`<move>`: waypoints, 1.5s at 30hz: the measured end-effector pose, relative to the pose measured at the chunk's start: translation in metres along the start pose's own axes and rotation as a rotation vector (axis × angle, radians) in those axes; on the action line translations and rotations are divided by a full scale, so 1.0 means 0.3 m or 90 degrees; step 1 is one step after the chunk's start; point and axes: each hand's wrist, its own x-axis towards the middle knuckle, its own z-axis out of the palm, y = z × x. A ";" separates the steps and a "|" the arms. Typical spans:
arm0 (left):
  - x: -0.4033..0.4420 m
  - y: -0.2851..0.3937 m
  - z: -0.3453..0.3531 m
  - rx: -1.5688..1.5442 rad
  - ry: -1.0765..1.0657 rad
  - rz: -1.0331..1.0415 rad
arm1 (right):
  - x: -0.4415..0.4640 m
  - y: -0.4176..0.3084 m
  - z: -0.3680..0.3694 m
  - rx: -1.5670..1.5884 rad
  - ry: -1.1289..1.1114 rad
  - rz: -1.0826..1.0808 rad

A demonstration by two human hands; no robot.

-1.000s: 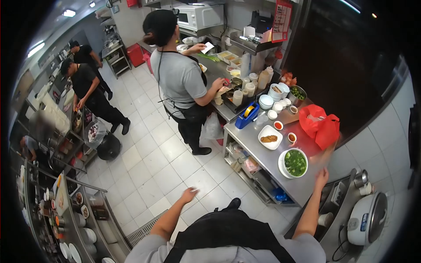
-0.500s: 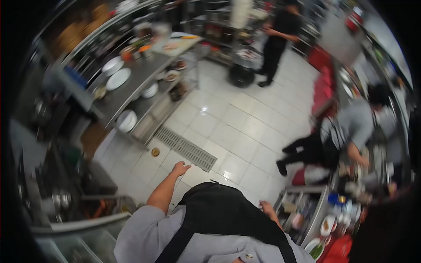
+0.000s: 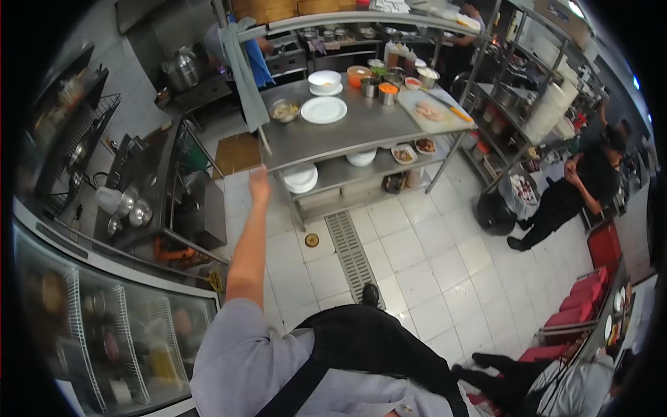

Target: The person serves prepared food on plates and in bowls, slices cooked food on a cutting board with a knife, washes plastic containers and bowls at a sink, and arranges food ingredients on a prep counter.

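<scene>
My left hand (image 3: 259, 185) is stretched forward at the end of my bare arm, near the front left corner of a steel worktable (image 3: 347, 142). It shows small and soft, so how the fingers lie is unclear, and no object stands out in it. Just above it hangs a long grey cloth (image 3: 244, 76) on the rack post. On the tabletop beyond are a bowl of food (image 3: 284, 112), a white oval plate (image 3: 324, 110) and white bowls (image 3: 324, 82). Stacked white plates (image 3: 301, 178) sit on the shelf below, right of the hand. My right hand is out of view.
A cutting board (image 3: 438, 111) with raw meat and a knife (image 3: 460, 113) lies at the table's right end. A glass-doored fridge (image 3: 125, 320) stands left. A floor drain (image 3: 349, 250) crosses the tiles. One person (image 3: 590, 181) stands right, beside a bin (image 3: 495, 213); another (image 3: 556, 382) bends lower right.
My view has swung left, bringing the worktable to the centre and the fridge into sight. My left arm reaches further forward, and my right hand has left the frame.
</scene>
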 end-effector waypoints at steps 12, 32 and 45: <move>0.714 0.917 0.142 0.345 0.254 0.256 | 0.653 -1.120 -0.024 -0.211 -0.002 -0.214; 0.890 -0.073 0.566 -0.212 -0.010 -0.239 | 0.614 -1.981 0.724 -0.342 -0.227 -0.183; 1.290 -0.225 0.691 -0.492 -0.053 -0.134 | 0.724 -2.230 1.042 -0.487 -0.404 -0.227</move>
